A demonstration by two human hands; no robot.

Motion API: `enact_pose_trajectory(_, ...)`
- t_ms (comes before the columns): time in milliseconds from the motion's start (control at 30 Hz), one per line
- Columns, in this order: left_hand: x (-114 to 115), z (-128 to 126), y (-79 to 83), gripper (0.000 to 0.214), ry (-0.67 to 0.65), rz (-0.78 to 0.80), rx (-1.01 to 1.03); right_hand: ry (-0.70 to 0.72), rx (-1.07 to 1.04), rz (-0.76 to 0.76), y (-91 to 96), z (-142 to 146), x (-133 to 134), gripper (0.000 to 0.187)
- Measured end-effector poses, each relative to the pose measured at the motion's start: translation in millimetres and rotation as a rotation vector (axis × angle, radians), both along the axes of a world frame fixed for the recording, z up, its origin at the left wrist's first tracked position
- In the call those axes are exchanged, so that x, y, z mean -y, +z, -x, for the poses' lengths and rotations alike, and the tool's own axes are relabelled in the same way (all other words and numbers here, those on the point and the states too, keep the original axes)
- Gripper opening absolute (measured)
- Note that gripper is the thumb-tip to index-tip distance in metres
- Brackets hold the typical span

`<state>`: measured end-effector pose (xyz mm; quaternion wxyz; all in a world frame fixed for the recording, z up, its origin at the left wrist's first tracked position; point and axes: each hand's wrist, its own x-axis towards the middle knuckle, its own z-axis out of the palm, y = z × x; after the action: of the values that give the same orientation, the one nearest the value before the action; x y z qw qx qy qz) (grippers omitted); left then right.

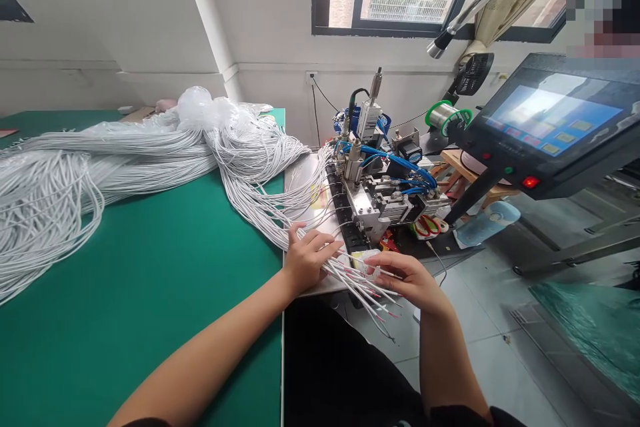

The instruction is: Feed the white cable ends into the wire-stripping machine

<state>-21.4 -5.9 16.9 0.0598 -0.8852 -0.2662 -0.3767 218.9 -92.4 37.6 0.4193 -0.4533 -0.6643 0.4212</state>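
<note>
A thick bundle of thin white cables [255, 207] runs from the green table across a pale metal plate toward me. My left hand [307, 259] is closed over this bundle near the plate's front edge, with its thumb side on the cables. Beyond it the loose cable ends [363, 290] fan out past the edge, some showing pink or red tips. My right hand [413, 282] pinches one white cable near its end, between thumb and fingers. Several single cables lead from the bundle into a soldering-type machine [370, 193] just ahead of my hands.
More white cables [50, 200] and clear plastic bags [200, 110] cover the back of the green table [165, 293]. A control screen [555, 117] on an arm stands at right, beside a green-rimmed wire spool [444, 119]. A blurred-out person is at the upper right.
</note>
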Motion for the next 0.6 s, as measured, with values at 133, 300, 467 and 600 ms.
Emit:
enact_pose_trajectory(133,-0.4,-0.8,0.3,0.022,-0.015,-0.010,-0.014,-0.192,-0.149,0.006,-7.7,2.9,-3.8,0.020)
enact_pose_trajectory(300,-0.6,-3.0,1.0,0.026,-0.042,-0.022,-0.012,-0.528,-0.390,0.060,-26.8,4.6,-12.4,0.028)
enact_pose_trajectory(467,-1.0,-4.3,-1.1,0.015,-0.059,-0.033,0.024,-0.626,-0.492,0.002,-33.5,10.4,-17.9,0.026)
enact_pose_trajectory(600,-0.4,-5.1,-0.6,0.016,-0.051,-0.024,0.017,-0.596,-0.493,0.033,-31.6,13.6,-18.6,0.028)
